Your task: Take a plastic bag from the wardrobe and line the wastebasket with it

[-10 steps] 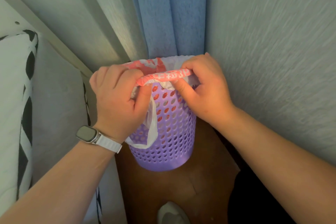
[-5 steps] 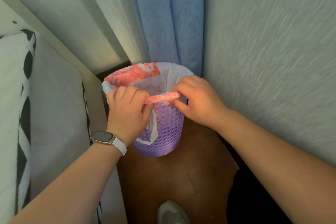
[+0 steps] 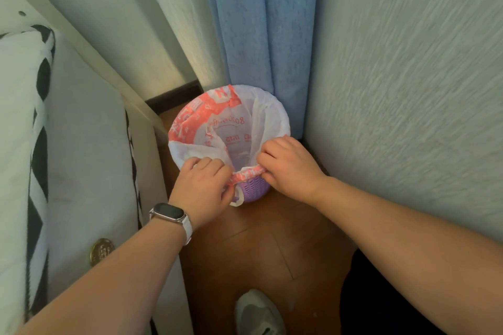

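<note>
Brown wood-look floor [image 3: 261, 247] fills the narrow corner seen from the head camera, with a dark skirting board [image 3: 174, 95] at the foot of the pale textured wall [image 3: 408, 90]. A blue curtain [image 3: 261, 22] hangs in the corner, just behind the purple perforated wastebasket [image 3: 253, 190], which stands on the floor. At the left lies white bedding with a black zigzag pattern [image 3: 40, 144], and a gold coin-like disc [image 3: 102, 250] rests on it. The white and red plastic bag [image 3: 231, 128] sits inside the wastebasket, its mouth folded over the rim. The left hand [image 3: 201, 187], with a watch [image 3: 168, 213] on the wrist, pinches the bag's near edge; the right hand [image 3: 288, 168] pinches the same rolled edge beside it. A grey shoe [image 3: 258, 313] shows at the bottom.
</note>
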`<state>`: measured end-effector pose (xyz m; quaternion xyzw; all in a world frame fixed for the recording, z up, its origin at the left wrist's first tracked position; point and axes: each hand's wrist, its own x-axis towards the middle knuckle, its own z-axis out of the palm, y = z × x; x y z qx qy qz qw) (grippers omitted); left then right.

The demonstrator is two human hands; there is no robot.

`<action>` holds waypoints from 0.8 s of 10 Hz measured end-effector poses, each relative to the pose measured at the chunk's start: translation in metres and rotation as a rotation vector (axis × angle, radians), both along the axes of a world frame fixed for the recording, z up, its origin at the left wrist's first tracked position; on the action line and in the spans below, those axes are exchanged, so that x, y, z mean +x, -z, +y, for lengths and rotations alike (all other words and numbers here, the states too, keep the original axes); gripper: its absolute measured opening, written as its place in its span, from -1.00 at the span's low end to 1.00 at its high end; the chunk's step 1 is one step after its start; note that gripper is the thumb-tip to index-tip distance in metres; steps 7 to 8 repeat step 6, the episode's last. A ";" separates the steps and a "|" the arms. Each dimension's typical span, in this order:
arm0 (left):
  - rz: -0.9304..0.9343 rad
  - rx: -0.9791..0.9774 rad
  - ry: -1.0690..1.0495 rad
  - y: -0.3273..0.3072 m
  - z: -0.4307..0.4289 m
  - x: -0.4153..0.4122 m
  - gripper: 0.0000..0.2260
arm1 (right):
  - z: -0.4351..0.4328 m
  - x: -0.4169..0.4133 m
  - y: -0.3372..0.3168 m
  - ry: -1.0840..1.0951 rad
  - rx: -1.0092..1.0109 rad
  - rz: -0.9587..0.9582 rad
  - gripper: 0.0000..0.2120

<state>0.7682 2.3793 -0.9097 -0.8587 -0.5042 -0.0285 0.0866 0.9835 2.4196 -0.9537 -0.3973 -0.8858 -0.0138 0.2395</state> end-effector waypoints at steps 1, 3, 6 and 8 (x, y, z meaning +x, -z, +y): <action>0.021 -0.117 0.007 0.010 -0.003 -0.003 -0.87 | -0.004 -0.005 0.004 -0.041 -0.115 -0.093 -0.83; -0.147 -0.342 -0.130 0.013 -0.008 0.004 -0.88 | -0.008 -0.005 0.005 -0.079 -0.304 -0.229 -0.83; -0.191 -0.507 -0.163 0.013 -0.018 0.007 -0.79 | -0.012 -0.009 -0.003 -0.186 -0.574 -0.324 -0.77; -0.191 -0.507 -0.163 0.013 -0.018 0.007 -0.79 | -0.012 -0.009 -0.003 -0.186 -0.574 -0.324 -0.77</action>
